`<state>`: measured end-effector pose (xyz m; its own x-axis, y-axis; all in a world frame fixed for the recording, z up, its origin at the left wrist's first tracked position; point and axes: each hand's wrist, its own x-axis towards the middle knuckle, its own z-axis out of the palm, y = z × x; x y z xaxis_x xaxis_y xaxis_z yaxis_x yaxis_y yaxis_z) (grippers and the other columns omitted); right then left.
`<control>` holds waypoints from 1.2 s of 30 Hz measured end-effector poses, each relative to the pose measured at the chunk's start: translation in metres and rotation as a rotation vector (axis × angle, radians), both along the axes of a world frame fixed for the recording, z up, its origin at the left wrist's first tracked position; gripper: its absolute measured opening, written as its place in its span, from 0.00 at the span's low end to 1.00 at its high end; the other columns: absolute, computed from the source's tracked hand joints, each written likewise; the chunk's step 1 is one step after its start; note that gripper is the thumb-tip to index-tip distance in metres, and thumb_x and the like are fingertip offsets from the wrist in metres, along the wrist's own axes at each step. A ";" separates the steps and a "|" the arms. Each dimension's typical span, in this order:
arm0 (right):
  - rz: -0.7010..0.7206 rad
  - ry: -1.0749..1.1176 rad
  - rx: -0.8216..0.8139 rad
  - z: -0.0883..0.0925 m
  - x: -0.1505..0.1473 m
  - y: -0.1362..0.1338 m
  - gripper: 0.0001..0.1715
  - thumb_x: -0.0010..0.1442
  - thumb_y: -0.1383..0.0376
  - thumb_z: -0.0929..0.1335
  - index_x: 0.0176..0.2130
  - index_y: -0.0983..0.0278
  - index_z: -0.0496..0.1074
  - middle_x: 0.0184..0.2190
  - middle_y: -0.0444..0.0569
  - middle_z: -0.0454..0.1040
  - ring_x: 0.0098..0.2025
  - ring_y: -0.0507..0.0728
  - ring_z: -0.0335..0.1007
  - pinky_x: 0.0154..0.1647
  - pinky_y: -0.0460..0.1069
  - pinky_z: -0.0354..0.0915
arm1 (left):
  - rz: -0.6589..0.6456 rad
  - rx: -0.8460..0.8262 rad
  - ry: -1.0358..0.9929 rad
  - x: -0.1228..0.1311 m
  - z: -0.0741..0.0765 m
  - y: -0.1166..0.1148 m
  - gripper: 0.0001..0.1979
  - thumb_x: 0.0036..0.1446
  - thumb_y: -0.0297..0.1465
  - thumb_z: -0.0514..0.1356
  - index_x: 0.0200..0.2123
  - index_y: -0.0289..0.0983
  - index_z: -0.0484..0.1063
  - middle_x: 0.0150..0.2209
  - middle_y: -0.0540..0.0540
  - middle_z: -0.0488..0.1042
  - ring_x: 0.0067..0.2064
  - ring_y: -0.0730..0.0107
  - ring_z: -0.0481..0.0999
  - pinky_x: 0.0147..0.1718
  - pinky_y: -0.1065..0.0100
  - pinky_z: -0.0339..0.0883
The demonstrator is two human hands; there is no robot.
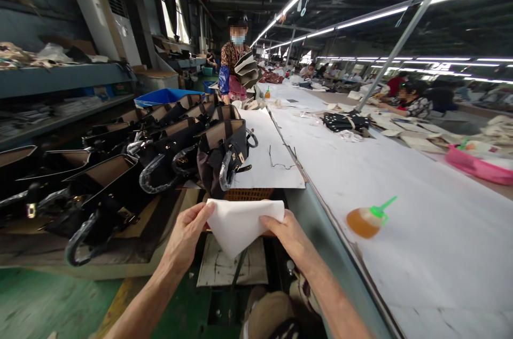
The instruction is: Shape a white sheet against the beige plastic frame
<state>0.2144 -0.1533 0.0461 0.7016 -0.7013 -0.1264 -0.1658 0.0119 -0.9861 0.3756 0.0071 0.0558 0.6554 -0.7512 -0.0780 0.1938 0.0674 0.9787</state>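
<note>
White folded sheet [240,227] hangs between my two hands, low in front of me, just short of the nearest handbags and beside the edge of the long table. My left hand [186,235] pinches its upper left corner, thumb on top and fingers closed underneath. My right hand [290,237] clamps the right edge, thumb lying along the top, though the sheet covers those fingertips.

Handbags [224,152] stand open-topped in rows on the low bench to my left, handles wrapped in clear plastic; I cannot see what is inside them. Behind them sits a blue bin [166,96], its contents hidden by its rim. A woven basket [248,194] shows just above the sheet, mostly covered by a white board [264,160] lying over it. On the long white table [401,184] to my right, a squat bottle [366,220] with a green nozzle holds amber liquid. A pink tray [479,167] near the right edge holds things too blurred to name. Far down the aisle a standing person holds a striped piece [246,69], hard to make out.
</note>
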 end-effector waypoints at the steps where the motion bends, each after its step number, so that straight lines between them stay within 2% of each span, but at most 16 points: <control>1: -0.019 0.005 -0.005 0.004 -0.003 0.001 0.33 0.46 0.53 0.72 0.48 0.64 0.68 0.41 0.48 0.71 0.46 0.61 0.66 0.47 0.51 0.63 | 0.007 0.010 0.010 0.001 0.000 0.000 0.21 0.52 0.47 0.59 0.31 0.31 0.69 0.25 0.49 0.67 0.28 0.72 0.64 0.28 0.74 0.63; 3: -0.076 0.000 0.005 0.008 -0.011 0.004 0.42 0.48 0.51 0.72 0.56 0.63 0.58 0.50 0.49 0.67 0.49 0.59 0.63 0.48 0.49 0.62 | 0.016 0.020 0.045 0.000 -0.001 0.000 0.21 0.52 0.47 0.60 0.30 0.32 0.68 0.24 0.50 0.65 0.26 0.75 0.63 0.24 0.76 0.60; 4: -0.102 -0.005 0.019 0.009 -0.016 0.006 0.43 0.49 0.50 0.71 0.57 0.63 0.55 0.51 0.49 0.65 0.49 0.58 0.63 0.48 0.48 0.62 | 0.017 0.023 0.073 -0.001 -0.002 0.000 0.21 0.52 0.47 0.60 0.31 0.32 0.68 0.24 0.50 0.65 0.25 0.75 0.63 0.22 0.76 0.59; 6: -0.110 -0.012 0.036 0.009 -0.025 0.011 0.38 0.51 0.48 0.69 0.55 0.63 0.57 0.48 0.50 0.67 0.45 0.57 0.65 0.42 0.48 0.63 | 0.016 0.028 0.134 -0.004 -0.003 0.001 0.21 0.51 0.46 0.61 0.33 0.32 0.67 0.24 0.49 0.66 0.23 0.75 0.64 0.20 0.77 0.57; 9: -0.097 0.042 0.051 0.009 -0.035 0.021 0.32 0.53 0.45 0.67 0.48 0.63 0.64 0.38 0.48 0.71 0.38 0.57 0.65 0.33 0.48 0.60 | 0.000 0.042 0.212 -0.011 -0.005 0.007 0.21 0.49 0.45 0.63 0.35 0.33 0.68 0.24 0.49 0.68 0.23 0.73 0.67 0.19 0.76 0.59; 13: -0.163 0.031 0.155 0.014 -0.034 0.033 0.38 0.50 0.42 0.67 0.51 0.62 0.62 0.34 0.47 0.70 0.40 0.58 0.64 0.37 0.49 0.60 | 0.006 0.050 0.242 -0.017 -0.012 0.021 0.20 0.48 0.45 0.64 0.34 0.34 0.69 0.26 0.48 0.71 0.24 0.73 0.68 0.20 0.76 0.61; 16: -0.080 -0.046 0.214 0.017 -0.022 0.036 0.37 0.49 0.45 0.69 0.52 0.61 0.62 0.30 0.45 0.69 0.34 0.55 0.64 0.34 0.48 0.60 | 0.062 0.088 0.269 -0.017 -0.019 0.029 0.20 0.47 0.45 0.65 0.34 0.34 0.68 0.24 0.49 0.70 0.23 0.71 0.69 0.19 0.75 0.61; 21: -0.029 -0.172 0.493 0.014 0.000 0.031 0.41 0.40 0.53 0.75 0.48 0.72 0.65 0.37 0.55 0.72 0.39 0.57 0.67 0.40 0.49 0.62 | 0.104 0.054 0.377 -0.016 -0.018 0.031 0.18 0.46 0.42 0.66 0.34 0.38 0.65 0.25 0.52 0.69 0.24 0.71 0.68 0.20 0.73 0.63; 24: -0.036 -0.050 0.453 0.010 0.002 0.024 0.37 0.38 0.58 0.74 0.46 0.73 0.67 0.34 0.53 0.73 0.33 0.56 0.66 0.33 0.48 0.61 | 0.080 0.061 0.201 -0.016 -0.009 0.030 0.22 0.50 0.43 0.63 0.46 0.46 0.61 0.29 0.54 0.70 0.27 0.71 0.69 0.22 0.74 0.63; 26: -0.036 0.016 0.400 0.009 -0.002 0.017 0.32 0.37 0.60 0.72 0.43 0.72 0.69 0.31 0.51 0.74 0.31 0.55 0.66 0.30 0.47 0.60 | 0.058 0.116 0.004 -0.013 -0.004 0.029 0.28 0.53 0.44 0.60 0.56 0.51 0.54 0.37 0.52 0.72 0.38 0.68 0.72 0.33 0.74 0.66; 27: -0.034 0.028 0.383 0.009 -0.005 0.014 0.30 0.38 0.61 0.72 0.42 0.71 0.70 0.30 0.51 0.74 0.30 0.54 0.65 0.28 0.46 0.59 | 0.029 0.136 -0.065 -0.009 -0.003 0.028 0.29 0.55 0.45 0.58 0.58 0.49 0.54 0.42 0.50 0.71 0.44 0.67 0.70 0.38 0.74 0.65; 29: -0.037 0.041 0.379 0.010 -0.010 0.007 0.27 0.40 0.61 0.72 0.41 0.70 0.71 0.29 0.49 0.73 0.29 0.53 0.65 0.27 0.46 0.59 | -0.076 0.133 -0.088 -0.001 -0.005 0.026 0.23 0.57 0.43 0.54 0.54 0.41 0.62 0.47 0.46 0.69 0.49 0.63 0.67 0.43 0.72 0.63; 32: -0.025 0.048 0.422 0.013 -0.016 -0.001 0.26 0.40 0.61 0.73 0.40 0.70 0.71 0.30 0.49 0.73 0.29 0.53 0.65 0.27 0.45 0.59 | -0.200 0.114 -0.077 0.012 -0.007 0.021 0.18 0.57 0.36 0.50 0.47 0.33 0.69 0.42 0.44 0.71 0.42 0.63 0.68 0.41 0.69 0.63; 34: -0.022 0.050 0.468 0.015 -0.016 -0.004 0.25 0.39 0.63 0.74 0.39 0.70 0.72 0.30 0.50 0.73 0.29 0.53 0.66 0.28 0.46 0.61 | -0.228 0.173 -0.236 0.015 -0.006 0.017 0.17 0.55 0.34 0.51 0.46 0.34 0.69 0.38 0.45 0.72 0.39 0.65 0.69 0.39 0.70 0.62; 36: -0.023 0.043 0.502 0.016 -0.016 -0.006 0.26 0.38 0.64 0.74 0.39 0.70 0.72 0.30 0.51 0.73 0.29 0.54 0.67 0.30 0.47 0.62 | -0.237 0.237 -0.501 0.015 -0.005 0.013 0.15 0.53 0.33 0.53 0.43 0.35 0.70 0.37 0.46 0.72 0.37 0.65 0.69 0.36 0.71 0.61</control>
